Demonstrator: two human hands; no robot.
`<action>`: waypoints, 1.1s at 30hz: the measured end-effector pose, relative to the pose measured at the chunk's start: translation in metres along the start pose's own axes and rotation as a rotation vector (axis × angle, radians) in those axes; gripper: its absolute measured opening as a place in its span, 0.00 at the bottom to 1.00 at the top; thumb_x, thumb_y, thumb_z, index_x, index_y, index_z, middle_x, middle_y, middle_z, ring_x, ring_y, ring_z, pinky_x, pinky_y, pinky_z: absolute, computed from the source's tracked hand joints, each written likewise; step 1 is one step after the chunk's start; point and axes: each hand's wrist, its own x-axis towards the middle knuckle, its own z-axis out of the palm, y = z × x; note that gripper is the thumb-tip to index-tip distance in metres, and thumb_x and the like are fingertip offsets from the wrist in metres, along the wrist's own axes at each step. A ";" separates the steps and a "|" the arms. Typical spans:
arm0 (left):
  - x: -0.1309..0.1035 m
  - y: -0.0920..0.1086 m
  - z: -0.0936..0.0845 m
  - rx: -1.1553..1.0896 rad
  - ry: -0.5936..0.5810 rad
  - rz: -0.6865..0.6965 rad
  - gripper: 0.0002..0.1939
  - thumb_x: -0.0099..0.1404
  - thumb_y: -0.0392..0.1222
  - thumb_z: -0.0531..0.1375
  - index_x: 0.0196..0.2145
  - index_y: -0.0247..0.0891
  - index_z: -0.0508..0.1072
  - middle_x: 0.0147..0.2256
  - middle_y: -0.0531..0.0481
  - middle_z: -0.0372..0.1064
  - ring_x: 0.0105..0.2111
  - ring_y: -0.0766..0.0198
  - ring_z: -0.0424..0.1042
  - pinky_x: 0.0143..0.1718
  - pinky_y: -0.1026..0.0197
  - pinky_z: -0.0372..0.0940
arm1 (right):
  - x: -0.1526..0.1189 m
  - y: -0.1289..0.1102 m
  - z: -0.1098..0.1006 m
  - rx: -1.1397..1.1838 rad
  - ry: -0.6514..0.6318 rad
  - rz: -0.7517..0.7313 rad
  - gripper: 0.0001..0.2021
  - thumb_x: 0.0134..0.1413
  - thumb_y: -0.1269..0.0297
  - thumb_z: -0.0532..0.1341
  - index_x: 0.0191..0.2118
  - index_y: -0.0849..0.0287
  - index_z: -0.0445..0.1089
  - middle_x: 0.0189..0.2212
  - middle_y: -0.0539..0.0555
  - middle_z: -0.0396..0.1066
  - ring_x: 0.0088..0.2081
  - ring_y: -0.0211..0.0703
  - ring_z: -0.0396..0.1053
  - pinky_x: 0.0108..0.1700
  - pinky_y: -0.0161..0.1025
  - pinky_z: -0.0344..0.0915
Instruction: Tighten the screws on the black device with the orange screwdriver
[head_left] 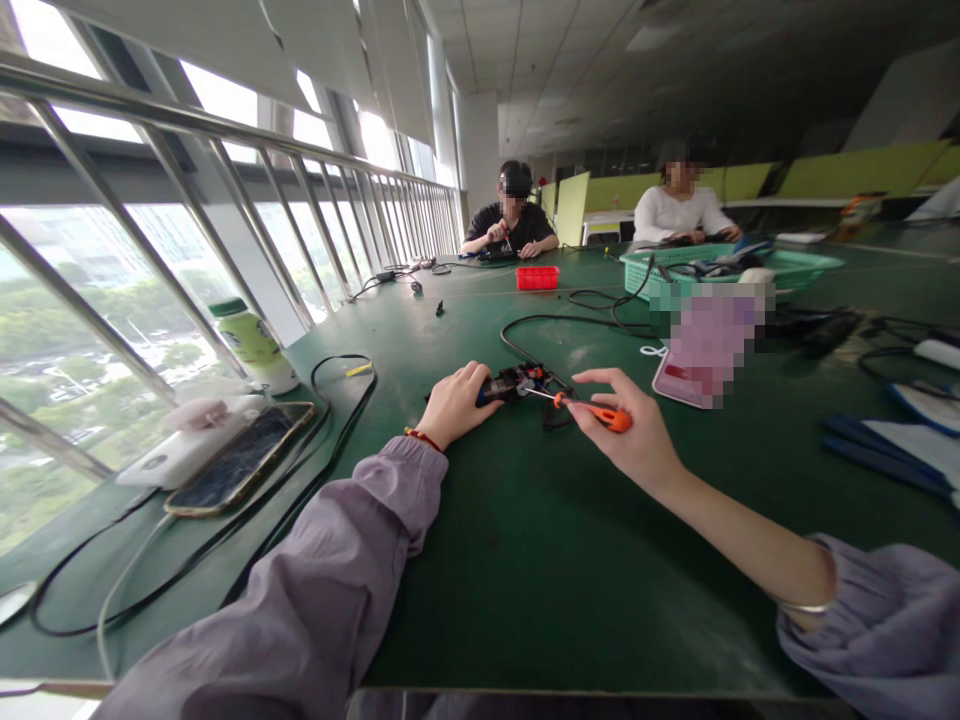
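Observation:
Near the middle of the green table point(480, 560), my left hand point(459, 405) is closed around the dark end of a small black device point(517, 382), whose inner parts and coloured wires show. From the right, my right hand point(626, 425) grips a screwdriver point(611, 415) with an orange handle. The screwdriver's thin shaft points left, and its tip is at the device's exposed parts; exact contact is too small to make out. A black cable runs from the device toward the back.
A phone point(240, 460), white power bank point(187, 440) and green-capped bottle point(255, 345) stand left among cables. Behind are a red basket point(537, 278), a green basket point(637, 275) and a pink phone point(705, 350). Blue-white gloves point(900, 450) lie right. Two people sit across the table.

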 end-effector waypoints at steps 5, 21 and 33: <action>0.000 -0.001 0.001 0.009 -0.008 -0.007 0.15 0.60 0.51 0.55 0.40 0.40 0.62 0.39 0.49 0.65 0.38 0.60 0.68 0.33 0.61 0.61 | 0.002 0.006 0.001 -0.014 0.110 -0.117 0.21 0.46 0.65 0.61 0.48 0.56 0.60 0.34 0.51 0.67 0.35 0.41 0.69 0.40 0.39 0.66; 0.000 -0.001 0.000 -0.006 0.002 0.010 0.15 0.60 0.51 0.55 0.40 0.40 0.62 0.39 0.49 0.65 0.37 0.60 0.68 0.33 0.60 0.60 | 0.003 0.007 -0.001 -0.004 0.041 0.034 0.20 0.48 0.56 0.61 0.47 0.56 0.60 0.28 0.49 0.67 0.27 0.40 0.68 0.30 0.37 0.65; 0.000 0.000 -0.001 -0.011 -0.009 -0.001 0.14 0.60 0.51 0.55 0.40 0.40 0.62 0.39 0.49 0.65 0.38 0.60 0.68 0.34 0.61 0.61 | 0.002 0.005 -0.002 -0.056 0.034 0.023 0.21 0.46 0.55 0.61 0.47 0.55 0.60 0.23 0.46 0.66 0.22 0.38 0.65 0.27 0.35 0.63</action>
